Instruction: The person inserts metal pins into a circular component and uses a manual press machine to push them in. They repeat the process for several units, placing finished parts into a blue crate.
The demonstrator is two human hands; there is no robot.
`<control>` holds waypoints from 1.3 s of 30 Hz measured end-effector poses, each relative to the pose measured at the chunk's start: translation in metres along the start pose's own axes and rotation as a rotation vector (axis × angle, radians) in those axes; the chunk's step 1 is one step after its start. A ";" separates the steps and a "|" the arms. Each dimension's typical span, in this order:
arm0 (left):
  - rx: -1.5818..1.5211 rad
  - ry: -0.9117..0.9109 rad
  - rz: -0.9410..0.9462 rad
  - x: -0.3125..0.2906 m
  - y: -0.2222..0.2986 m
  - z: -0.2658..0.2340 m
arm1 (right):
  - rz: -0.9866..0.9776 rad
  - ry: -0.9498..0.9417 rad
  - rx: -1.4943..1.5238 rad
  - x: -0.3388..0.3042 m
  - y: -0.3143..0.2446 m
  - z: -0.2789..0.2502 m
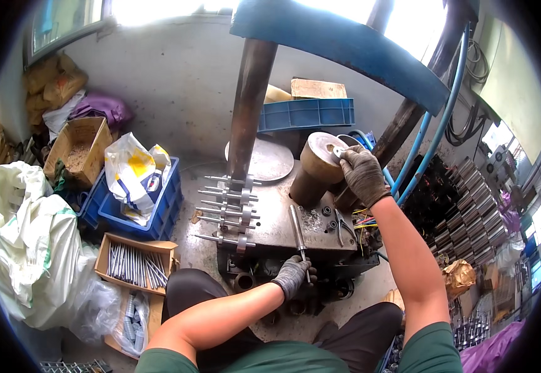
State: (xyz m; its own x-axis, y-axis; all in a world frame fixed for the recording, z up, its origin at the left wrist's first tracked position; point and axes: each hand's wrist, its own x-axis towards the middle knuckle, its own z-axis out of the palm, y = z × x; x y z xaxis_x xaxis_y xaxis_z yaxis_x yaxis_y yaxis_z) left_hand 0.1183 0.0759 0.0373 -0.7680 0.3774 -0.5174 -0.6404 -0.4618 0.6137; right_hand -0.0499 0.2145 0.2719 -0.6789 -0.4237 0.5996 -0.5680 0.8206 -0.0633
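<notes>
My left hand (292, 278), in a grey work glove, grips the thin lower end of a metal shaft (297, 227) whose thicker part points away over the press table's front edge. At the top of an upright steel cylinder (315, 173), my gloved right hand (365, 175) pinches a small shiny metal piece (338, 151) by the hole; its exact kind is hard to make out. Pliers (344, 229) lie right of the shaft, beside small dark rings (327, 211). Several thin shafts with round collars (244, 211) lie in a row along the metal table's (272, 233) left side.
Press columns (250, 105) and a blue crossbeam (339, 40) frame the work spot. Blue hoses (435, 143) hang at the right. To the left are a box of rods (137, 266), a blue crate (174, 199) and a white sack (31, 242). Stacked metal cylinders (469, 211) stand far right.
</notes>
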 end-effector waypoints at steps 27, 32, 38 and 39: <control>0.838 0.098 0.919 -0.031 0.075 0.020 | 0.129 -0.600 -0.248 -0.293 0.014 -0.263; 0.277 -0.246 1.170 -0.023 0.149 0.079 | 0.124 -0.264 -0.324 -0.305 0.013 -0.258; 0.222 -0.039 1.274 0.029 0.269 0.117 | 0.105 0.103 -0.289 -0.231 0.050 -0.246; 0.253 0.005 1.283 0.038 0.283 0.121 | 0.127 0.153 -0.287 -0.219 0.058 -0.239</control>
State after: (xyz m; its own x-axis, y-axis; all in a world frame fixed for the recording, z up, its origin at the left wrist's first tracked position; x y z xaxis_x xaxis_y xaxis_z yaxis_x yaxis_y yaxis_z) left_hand -0.0930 0.0560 0.2636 -0.8288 -0.2196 0.5146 0.5595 -0.3251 0.7624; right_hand 0.1773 0.4469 0.3275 -0.6461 -0.2666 0.7152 -0.3143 0.9468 0.0690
